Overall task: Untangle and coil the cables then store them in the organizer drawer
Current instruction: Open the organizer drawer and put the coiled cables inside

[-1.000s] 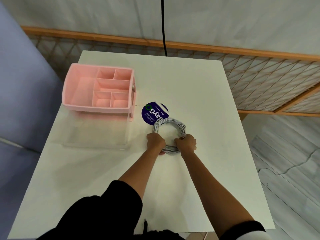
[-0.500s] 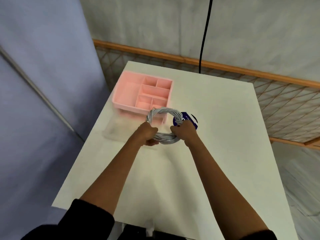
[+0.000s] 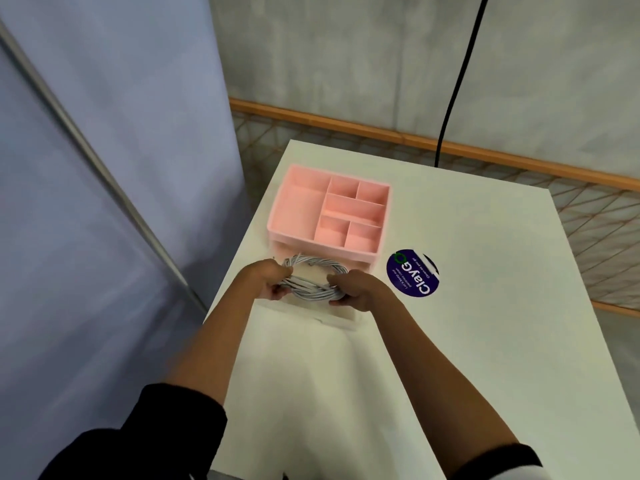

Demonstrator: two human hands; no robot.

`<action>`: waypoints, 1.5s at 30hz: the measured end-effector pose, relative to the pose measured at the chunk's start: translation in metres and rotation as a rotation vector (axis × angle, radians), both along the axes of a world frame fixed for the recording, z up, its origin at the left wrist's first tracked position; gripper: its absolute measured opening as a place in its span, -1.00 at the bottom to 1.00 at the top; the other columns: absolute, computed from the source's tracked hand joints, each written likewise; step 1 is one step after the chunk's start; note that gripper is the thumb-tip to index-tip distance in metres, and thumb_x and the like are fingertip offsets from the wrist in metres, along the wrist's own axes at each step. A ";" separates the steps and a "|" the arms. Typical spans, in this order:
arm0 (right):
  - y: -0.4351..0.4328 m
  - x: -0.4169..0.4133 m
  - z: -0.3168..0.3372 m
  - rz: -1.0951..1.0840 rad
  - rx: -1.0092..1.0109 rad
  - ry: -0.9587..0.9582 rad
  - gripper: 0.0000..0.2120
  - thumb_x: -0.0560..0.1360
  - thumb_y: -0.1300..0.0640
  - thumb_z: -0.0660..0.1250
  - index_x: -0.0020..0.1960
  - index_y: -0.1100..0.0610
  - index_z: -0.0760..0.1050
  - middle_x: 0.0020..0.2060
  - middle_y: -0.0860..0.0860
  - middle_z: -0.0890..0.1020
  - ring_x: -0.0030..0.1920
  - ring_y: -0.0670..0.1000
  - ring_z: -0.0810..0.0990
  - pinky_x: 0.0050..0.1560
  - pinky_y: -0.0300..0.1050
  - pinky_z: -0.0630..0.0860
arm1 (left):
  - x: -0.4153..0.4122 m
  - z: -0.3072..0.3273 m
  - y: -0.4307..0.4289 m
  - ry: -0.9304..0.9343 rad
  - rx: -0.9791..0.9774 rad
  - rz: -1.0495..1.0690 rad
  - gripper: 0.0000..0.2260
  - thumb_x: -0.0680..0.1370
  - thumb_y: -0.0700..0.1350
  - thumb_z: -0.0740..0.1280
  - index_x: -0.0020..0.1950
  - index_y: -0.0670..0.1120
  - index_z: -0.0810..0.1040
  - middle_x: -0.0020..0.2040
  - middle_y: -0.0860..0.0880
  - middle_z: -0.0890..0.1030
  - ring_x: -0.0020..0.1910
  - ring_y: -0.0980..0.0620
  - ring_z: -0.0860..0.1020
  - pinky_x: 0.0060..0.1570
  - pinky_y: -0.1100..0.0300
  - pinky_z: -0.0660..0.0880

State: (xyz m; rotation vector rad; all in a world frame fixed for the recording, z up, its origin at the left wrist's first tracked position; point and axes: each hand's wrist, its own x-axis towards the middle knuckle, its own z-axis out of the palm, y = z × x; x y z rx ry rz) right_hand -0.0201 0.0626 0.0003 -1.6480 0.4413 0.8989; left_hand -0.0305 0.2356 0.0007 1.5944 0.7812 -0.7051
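Note:
A grey-white cable coil (image 3: 313, 285), wound into a ring, hangs over the pulled-out clear drawer (image 3: 341, 317) in front of the pink organizer (image 3: 298, 233). My left hand (image 3: 270, 282) grips the coil's left side. My right hand (image 3: 353, 289) grips its right side. The organizer's top has several open compartments with nothing in them. The drawer is see-through and its outline is faint; whether the coil touches its floor is hidden by my hands.
The white table (image 3: 467, 341) carries a round dark-blue sticker (image 3: 412, 274) to the right of the organizer. A black cord (image 3: 453, 81) hangs down the back wall. A blue curtain stands at the left; a wooden lattice rail runs behind and right.
Both hands lifted the coil off the table beside the sticker and carried it left, over the open drawer. The camera swung left as well.

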 end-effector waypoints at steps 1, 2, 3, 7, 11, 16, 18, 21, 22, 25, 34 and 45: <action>0.001 0.002 -0.005 -0.004 -0.016 -0.014 -0.80 0.58 0.25 0.25 -0.22 0.25 0.39 -0.27 0.11 0.47 -0.28 0.01 0.49 -0.27 -0.17 0.59 | 0.003 -0.002 0.001 -0.002 -0.007 -0.001 -0.79 0.64 -0.19 0.20 -0.19 -0.20 0.35 -0.28 -0.15 0.48 -0.54 0.03 0.51 -0.62 0.35 0.42; 0.002 0.003 -0.010 -0.002 -0.046 -0.038 -0.80 0.56 0.26 0.27 -0.23 0.25 0.38 -0.29 0.12 0.47 -0.30 0.01 0.49 -0.25 -0.15 0.59 | 0.006 -0.004 0.001 -0.008 -0.001 -0.005 -0.80 0.63 -0.20 0.21 -0.19 -0.20 0.35 -0.27 -0.16 0.48 -0.45 0.00 0.51 -0.60 0.32 0.45; 0.004 0.004 -0.014 0.006 -0.086 -0.071 -0.80 0.55 0.26 0.29 -0.23 0.26 0.38 -0.30 0.12 0.48 -0.32 0.01 0.50 -0.19 -0.10 0.59 | 0.010 -0.010 0.001 -0.019 0.009 -0.012 -0.80 0.63 -0.20 0.21 -0.18 -0.21 0.34 -0.25 -0.16 0.48 -0.37 -0.03 0.50 -0.58 0.28 0.49; 0.008 0.000 -0.028 0.179 -0.410 -0.225 -0.81 0.51 0.16 0.36 -0.11 0.26 0.40 -0.22 0.11 0.48 -0.22 0.06 0.50 -0.11 -0.07 0.48 | 0.010 -0.032 -0.003 -0.079 0.102 -0.126 -0.83 0.59 -0.17 0.29 -0.02 -0.29 0.41 -0.03 -0.25 0.54 -0.10 -0.20 0.58 -0.07 -0.01 0.62; 0.007 -0.010 -0.038 0.160 -0.523 -0.285 -0.55 0.48 0.04 0.40 0.19 0.32 0.36 0.11 0.21 0.55 0.11 0.19 0.54 -0.10 -0.14 0.35 | 0.000 -0.040 -0.009 -0.181 0.445 -0.295 -0.63 0.55 -0.06 0.36 0.20 -0.28 0.40 0.16 -0.21 0.52 0.12 -0.21 0.56 -0.05 0.16 0.50; 0.010 -0.017 -0.033 0.222 -0.696 -0.404 -0.50 0.48 0.01 0.40 0.24 0.33 0.37 0.19 0.23 0.44 0.16 0.23 0.49 0.09 -0.01 0.43 | -0.023 -0.038 -0.020 -0.443 0.900 -0.408 -0.51 0.52 0.02 0.37 0.33 -0.13 0.28 0.24 -0.19 0.37 0.09 -0.20 0.54 -0.06 0.01 0.51; 0.008 -0.018 -0.030 0.244 -0.715 -0.437 -0.51 0.47 0.03 0.42 0.22 0.33 0.39 0.17 0.21 0.43 0.13 0.24 0.51 0.05 0.00 0.44 | -0.032 -0.043 -0.016 -0.554 0.982 -0.401 -0.55 0.50 0.01 0.40 0.29 -0.14 0.36 0.20 -0.17 0.39 0.09 -0.14 0.53 -0.08 0.02 0.55; -0.001 -0.017 -0.026 0.297 -0.693 -0.490 -0.53 0.44 0.05 0.45 0.17 0.33 0.42 0.12 0.22 0.47 0.09 0.22 0.51 -0.07 -0.06 0.37 | -0.039 -0.052 -0.008 -0.659 0.827 -0.326 -0.78 0.55 -0.12 0.36 0.12 -0.22 0.53 0.11 -0.15 0.46 -0.02 -0.14 0.57 -0.07 0.03 0.54; -0.006 -0.016 -0.025 0.317 -0.684 -0.520 -0.56 0.44 0.05 0.45 0.15 0.33 0.45 0.10 0.22 0.50 0.07 0.20 0.51 -0.10 -0.10 0.35 | -0.039 -0.053 -0.006 -0.650 0.796 -0.329 -0.83 0.57 -0.16 0.32 0.08 -0.24 0.57 0.08 -0.15 0.49 -0.03 -0.16 0.57 -0.06 0.02 0.52; -0.020 -0.012 -0.016 0.284 -0.634 -0.648 -0.77 0.50 0.15 0.36 0.04 0.30 0.55 -0.03 0.19 0.63 -0.05 0.14 0.58 -0.09 -0.11 0.46 | -0.037 -0.056 0.002 -0.638 0.751 -0.359 -0.80 0.62 -0.23 0.20 0.07 -0.25 0.59 0.05 -0.21 0.57 0.03 -0.22 0.55 0.02 -0.04 0.51; -0.047 0.033 0.026 -0.250 -0.566 -0.960 -0.65 0.54 0.15 0.31 0.27 0.24 0.37 0.12 0.20 0.51 0.05 0.15 0.56 0.08 -0.03 0.46 | -0.073 -0.060 0.001 -0.889 0.672 -0.086 -0.55 0.50 0.15 0.30 0.23 -0.15 0.52 0.24 -0.13 0.48 0.20 -0.17 0.43 0.10 0.06 0.33; -0.061 0.065 0.014 -0.050 -0.440 -0.572 -0.48 0.57 0.17 0.27 0.49 0.15 0.21 0.08 0.22 0.64 0.02 0.27 0.64 0.21 0.15 0.51 | -0.085 -0.076 0.002 -0.676 0.431 0.247 -0.24 0.27 -0.03 0.59 0.34 -0.22 0.33 0.18 -0.01 0.36 0.26 -0.13 0.39 0.28 -0.01 0.38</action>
